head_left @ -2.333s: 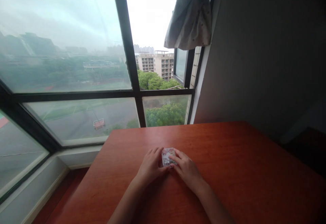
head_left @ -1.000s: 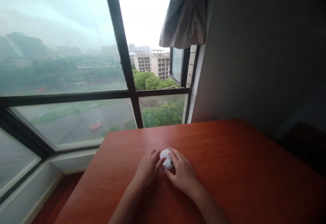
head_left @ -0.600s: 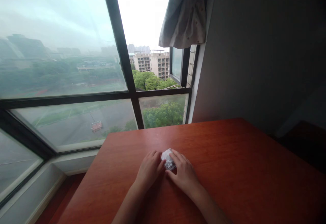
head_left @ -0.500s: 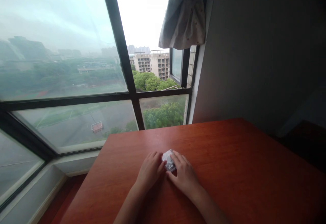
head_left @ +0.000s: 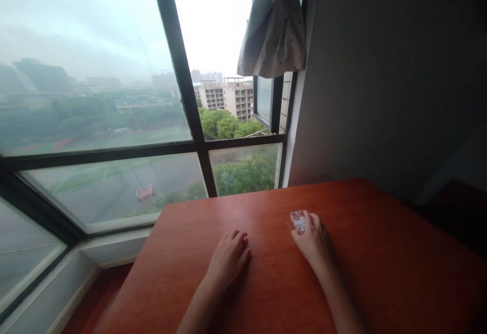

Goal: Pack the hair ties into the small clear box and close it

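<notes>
A small clear plastic case (head_left: 298, 221) with a pinkish and white pattern or contents is on the right half of the reddish-brown table (head_left: 266, 273). My right hand (head_left: 314, 240) has its thumb and fingers around the case's near and right sides, covering part of it. What is inside is too small to make out. Apart from it, to the left, my left hand (head_left: 228, 257) rests low over the tabletop with fingers loosely bent and the thumb separate. Nothing shows in that hand.
Beyond the table's far edge stands a dark-framed window (head_left: 167, 146). A knotted light curtain (head_left: 276, 35) hangs at its right side, next to a grey wall (head_left: 380, 85). A low white sill (head_left: 117, 245) runs along the left.
Both hands were together around the whitish object at the table's middle. My right hand has moved right and slightly away from me with the case; my left hand has let go, staying nearly in place.
</notes>
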The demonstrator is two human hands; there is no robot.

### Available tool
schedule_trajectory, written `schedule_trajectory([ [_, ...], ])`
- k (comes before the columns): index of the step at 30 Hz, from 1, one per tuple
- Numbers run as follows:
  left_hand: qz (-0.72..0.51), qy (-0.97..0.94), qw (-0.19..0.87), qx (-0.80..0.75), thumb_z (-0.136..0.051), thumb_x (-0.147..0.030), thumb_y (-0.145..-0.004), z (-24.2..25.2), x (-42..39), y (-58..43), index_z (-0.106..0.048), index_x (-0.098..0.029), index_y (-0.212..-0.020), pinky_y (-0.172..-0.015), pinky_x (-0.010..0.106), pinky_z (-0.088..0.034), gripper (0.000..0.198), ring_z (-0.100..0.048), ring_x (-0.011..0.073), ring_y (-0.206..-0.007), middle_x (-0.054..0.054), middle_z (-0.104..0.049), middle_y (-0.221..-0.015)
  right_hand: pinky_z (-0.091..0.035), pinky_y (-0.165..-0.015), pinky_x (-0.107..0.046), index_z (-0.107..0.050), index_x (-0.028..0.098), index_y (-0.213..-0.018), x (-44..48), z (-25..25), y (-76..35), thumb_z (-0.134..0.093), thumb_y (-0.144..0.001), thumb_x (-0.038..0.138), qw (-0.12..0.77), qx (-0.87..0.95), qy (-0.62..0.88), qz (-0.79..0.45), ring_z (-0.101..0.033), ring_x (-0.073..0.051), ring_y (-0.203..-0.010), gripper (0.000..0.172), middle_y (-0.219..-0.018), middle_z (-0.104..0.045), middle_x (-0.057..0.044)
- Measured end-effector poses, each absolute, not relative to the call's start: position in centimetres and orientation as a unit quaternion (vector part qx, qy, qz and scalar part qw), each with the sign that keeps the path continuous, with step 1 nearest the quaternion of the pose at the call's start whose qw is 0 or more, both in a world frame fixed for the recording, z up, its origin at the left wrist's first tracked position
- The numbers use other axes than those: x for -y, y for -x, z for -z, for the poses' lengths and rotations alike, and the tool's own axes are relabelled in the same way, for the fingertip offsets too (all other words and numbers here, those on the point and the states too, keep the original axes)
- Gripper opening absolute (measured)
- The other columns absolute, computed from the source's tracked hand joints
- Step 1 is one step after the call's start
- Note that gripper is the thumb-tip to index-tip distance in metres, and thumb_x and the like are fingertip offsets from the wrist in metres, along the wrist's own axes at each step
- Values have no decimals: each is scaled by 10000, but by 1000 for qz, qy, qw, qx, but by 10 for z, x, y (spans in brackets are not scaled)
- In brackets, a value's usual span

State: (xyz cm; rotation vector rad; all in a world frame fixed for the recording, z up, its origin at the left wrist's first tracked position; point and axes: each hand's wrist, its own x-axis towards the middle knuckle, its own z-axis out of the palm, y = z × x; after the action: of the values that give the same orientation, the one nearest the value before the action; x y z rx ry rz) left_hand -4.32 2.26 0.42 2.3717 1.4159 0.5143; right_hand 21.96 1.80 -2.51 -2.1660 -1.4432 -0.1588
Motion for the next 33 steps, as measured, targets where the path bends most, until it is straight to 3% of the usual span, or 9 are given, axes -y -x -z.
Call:
schedule_trajectory([
  [6, -187, -838, 161, -486, -514, -219, -851, -4, -21, 42, -595, -214, -1001, -898, 319, -432, 171, -531, 208, -996, 63, -570, -1071, -432, -840, -405, -511, 185, -1290, -14, 27, -225, -549, -749, 213, 197, 531, 822, 59, -543, -317, -1061, 544, -1297, -499, -165],
  [10, -185, -842, 159, -480, -519, -211, -847, -2, -20, 42, -587, -219, -1015, -890, 319, -438, 182, -527, 210, -998, 65, -561, -1079, -377, -936, -482, -545, 158, -1247, -13, 20, -211, -546, -755, 186, 245, 552, 793, 85, -435, -369, -1209, 493, -1347, -456, -193],
  [12, -189, -843, 157, -478, -517, -205, -849, -1, -19, 41, -582, -221, -1034, -890, 317, -438, 196, -527, 208, -998, 64, -557, -1083, -376, -963, -452, -573, 176, -1189, -11, 15, -194, -529, -780, 183, 290, 591, 751, 58, -471, -328, -1174, 411, -1260, -531, -155],
  [16, -198, -847, 154, -469, -510, -191, -854, 1, -17, 36, -577, -219, -1036, -881, 312, -436, 196, -534, 199, -965, 58, -557, -1059, -447, -842, -296, -628, 220, -954, 1, 11, -151, -453, -855, 168, 320, 714, 615, -98, -585, -212, -929, 208, -953, -640, -60],
  [24, -194, -864, 161, -435, -446, -138, -864, 0, -12, 24, -590, -207, -961, -798, 286, -437, 187, -550, 180, -867, 56, -575, -979, -437, -815, -291, -629, 203, -905, 10, 20, -131, -454, -853, 123, 252, 761, 580, -141, -593, -207, -882, 200, -906, -645, -43],
  [33, -204, -863, 165, -433, -454, -133, -848, 1, -13, 25, -590, -211, -954, -780, 281, -438, 189, -556, 181, -865, 54, -576, -983, -433, -820, -288, -628, 202, -921, 7, 21, -135, -460, -846, 117, 254, 769, 569, -146, -587, -203, -890, 203, -917, -640, -39],
])
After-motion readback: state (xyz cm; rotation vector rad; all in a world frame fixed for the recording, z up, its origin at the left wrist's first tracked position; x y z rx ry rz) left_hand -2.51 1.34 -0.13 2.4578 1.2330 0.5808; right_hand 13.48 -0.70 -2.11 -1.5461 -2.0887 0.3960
